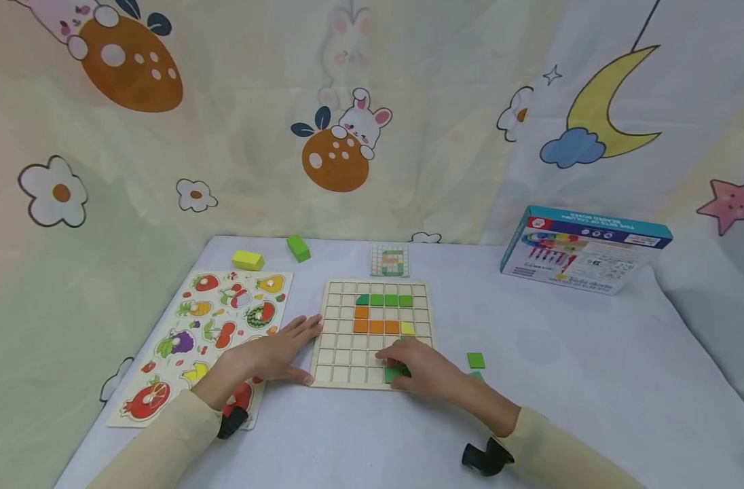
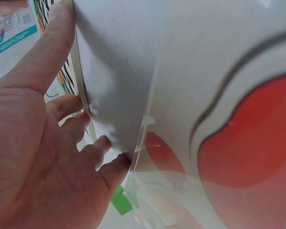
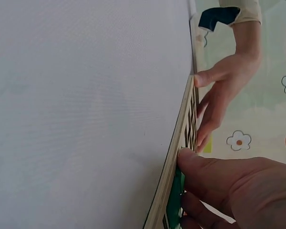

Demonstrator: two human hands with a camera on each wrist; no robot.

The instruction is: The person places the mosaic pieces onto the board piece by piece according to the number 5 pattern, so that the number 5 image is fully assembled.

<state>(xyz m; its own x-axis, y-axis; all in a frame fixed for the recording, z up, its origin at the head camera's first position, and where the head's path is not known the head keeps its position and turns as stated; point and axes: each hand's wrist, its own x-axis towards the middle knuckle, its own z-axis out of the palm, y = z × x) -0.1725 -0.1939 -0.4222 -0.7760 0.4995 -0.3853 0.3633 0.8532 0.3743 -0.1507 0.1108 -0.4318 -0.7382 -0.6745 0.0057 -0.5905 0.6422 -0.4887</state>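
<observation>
- Starting nearest the wearer, we see two cream sleeves reaching forward over the white-covered counter (image 1: 592,380), each wrist bearing a dark camera mount.
- We find the right hand (image 1: 422,367) resting on the near right part of the wooden grid board (image 1: 347,370); its grip is closed in a pinch on a dark green tile (image 1: 396,372), which sits at the board's bottom row under the fingertips. In the right wrist view the thumb (image 3: 193,164) presses this tile (image 3: 175,200) against the board's edge (image 3: 169,191).
- We find the left hand (image 1: 274,350) lying flat against the board's left edge, fingers straight and spread, its grip open and holding nothing. The left wrist view shows the fingertips (image 2: 107,143) touching the thin board edge (image 2: 78,71).
- Just right of the right hand, we note two loose green tiles (image 1: 476,360) on the counter.
- On the board, beyond both hands, we note a row of green tiles (image 1: 384,299), orange tiles (image 1: 375,326) below them, and one yellow tile (image 1: 407,329) beside the orange row.
- Left of the board lies a fruit puzzle sheet (image 1: 225,299), partly under the left forearm.
- Farther back we see a small pattern card (image 1: 390,261), a yellow block (image 1: 247,259) and a green block (image 1: 299,248).
- At the far right stands a tilted blue toy box (image 1: 582,248), before a cartoon-printed curtain (image 1: 347,102).
</observation>
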